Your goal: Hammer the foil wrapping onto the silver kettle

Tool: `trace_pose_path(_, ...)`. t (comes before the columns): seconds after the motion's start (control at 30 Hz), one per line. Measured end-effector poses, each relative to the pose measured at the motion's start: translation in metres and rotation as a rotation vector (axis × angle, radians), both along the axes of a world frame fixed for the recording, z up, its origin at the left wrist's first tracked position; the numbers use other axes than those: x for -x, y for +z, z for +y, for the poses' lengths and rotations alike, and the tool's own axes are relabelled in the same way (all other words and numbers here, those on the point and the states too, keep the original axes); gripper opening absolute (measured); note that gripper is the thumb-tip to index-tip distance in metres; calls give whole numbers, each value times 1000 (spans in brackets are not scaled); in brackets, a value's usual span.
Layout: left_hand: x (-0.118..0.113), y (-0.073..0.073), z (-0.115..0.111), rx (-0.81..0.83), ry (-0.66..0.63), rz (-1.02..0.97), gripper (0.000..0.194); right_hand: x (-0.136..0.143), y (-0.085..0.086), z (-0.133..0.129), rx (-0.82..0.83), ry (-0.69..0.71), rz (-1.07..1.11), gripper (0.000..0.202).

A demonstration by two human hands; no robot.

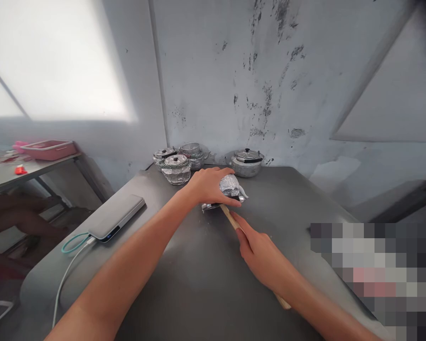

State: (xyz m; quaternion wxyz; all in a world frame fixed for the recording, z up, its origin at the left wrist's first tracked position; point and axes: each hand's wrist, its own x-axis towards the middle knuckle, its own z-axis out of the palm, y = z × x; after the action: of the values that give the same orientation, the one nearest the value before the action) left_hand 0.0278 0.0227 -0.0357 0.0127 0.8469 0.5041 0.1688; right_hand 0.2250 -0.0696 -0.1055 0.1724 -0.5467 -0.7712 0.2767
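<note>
A small silvery teapot-like vessel (230, 185) with a curved spout lies tilted near the middle of the grey table. My left hand (213, 185) is wrapped over its left side, thumb and fingers around the body. My right hand (257, 251) is closed round a wooden stick (230, 219), whose upper end touches or lies right beside the vessel's underside. The stick's tip is hidden there. Its lower end (282, 301) comes out below my right wrist. A shiny metal edge (210, 207) shows under my left hand.
Several small silvery pots (176, 169) stand at the table's back left, and a lidded pot (246, 163) at the back centre. A grey power bank (119, 218) with cables lies on the left. Beyond, a side table holds a pink basket (49, 149). A person's legs show below it.
</note>
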Motion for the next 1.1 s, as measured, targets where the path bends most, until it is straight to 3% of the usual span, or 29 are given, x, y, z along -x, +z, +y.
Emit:
trace_pose_path(0.83,5,-2,5,-29,-1,-36,93,13,-3,-6,-54,-26,-91,55)
trace_pose_path(1.1,5,-2,4,-24,13,-40,94,8,-2,-4,-47,-1,-22,56)
